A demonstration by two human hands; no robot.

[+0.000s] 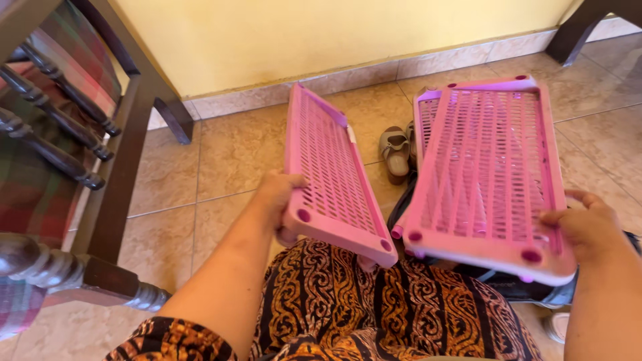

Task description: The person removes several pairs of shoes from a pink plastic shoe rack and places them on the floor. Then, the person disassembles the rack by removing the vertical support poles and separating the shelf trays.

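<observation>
- Nearest to me is the person's lap, covered in a patterned brown and orange cloth (pixel 374 301).
- The left hand (pixel 281 200) is closed on the near left corner of 1 pink slotted panel (pixel 331 170), thumb on top and fingers underneath; the panel is held above the lap and tilted up on its left edge.
- The right hand (pixel 588 227) grips the near right corner of a stack of pink slotted panels (pixel 491 170), fingers curled over the edge. At least 2 panels lie 1 on the other there, and I cannot tell whether there are more.
- The single panel and the stack are just beside each other, apart at the near corners, both with round pegs at the corners.
- Under the stack lies something dark (pixel 515 284) that I cannot make out.
- Between the panels, on the tiled floor (pixel 221 160), sits a tan shoe (pixel 394 154).
- To the left stands a dark wooden chair (pixel 100 180) with a plaid cushion.
- Farthest off is the yellow wall (pixel 321 33), with a tiled skirting along its foot.
</observation>
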